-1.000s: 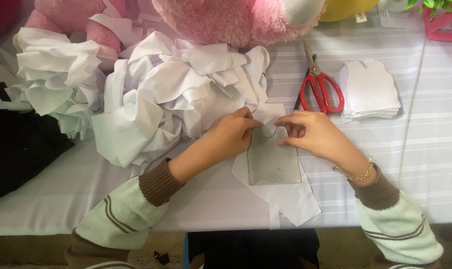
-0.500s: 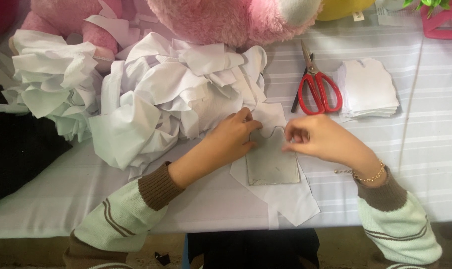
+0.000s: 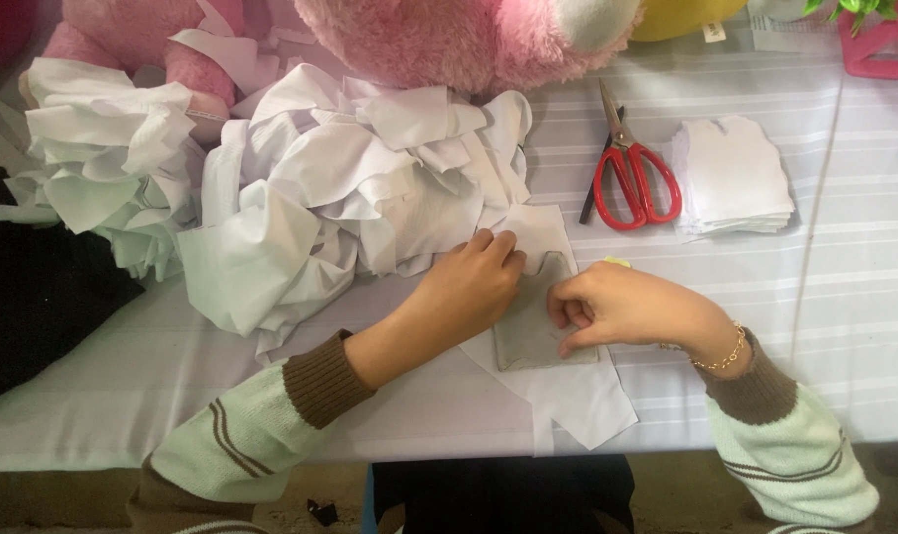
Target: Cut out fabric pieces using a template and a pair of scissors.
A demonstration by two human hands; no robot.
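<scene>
Grey template [image 3: 534,334] lies flat on a white fabric piece [image 3: 568,396] on the striped tablecloth [image 3: 845,287], close to the table's near edge. All places below are relative to this template.

Left hand [image 3: 469,292] sits on the template's upper left corner, palm down, fingers held together and curled, tips pressing the white fabric where it meets the template's top edge. Cannot tell if it pinches the cloth or just holds it flat.

Right hand [image 3: 622,307] rests on the template's right edge, fingers bent and bunched, tips pressing down on the grey card; thumb tucked under, not clearly seen. Gold bracelet [image 3: 723,353] on that wrist, further right of the template. Both sleeves are pale green with brown cuffs.

The white fabric piece sticks out beyond the template at the top and below it, towards the table edge.

Big heap of white fabric scraps [image 3: 340,188] is up and left of the template, touching the fabric piece at its top. A second, smaller white heap [image 3: 103,168] lies far left. Red scissors [image 3: 632,173] lie up and right of the template, apart from it, blades pointing away from the person. Neat stack of cut white pieces [image 3: 734,178] sits further right, just beside the scissors. Pink plush toy [image 3: 469,40] is at the far edge, straight above the template. Dark cloth [image 3: 34,297] far left.
</scene>
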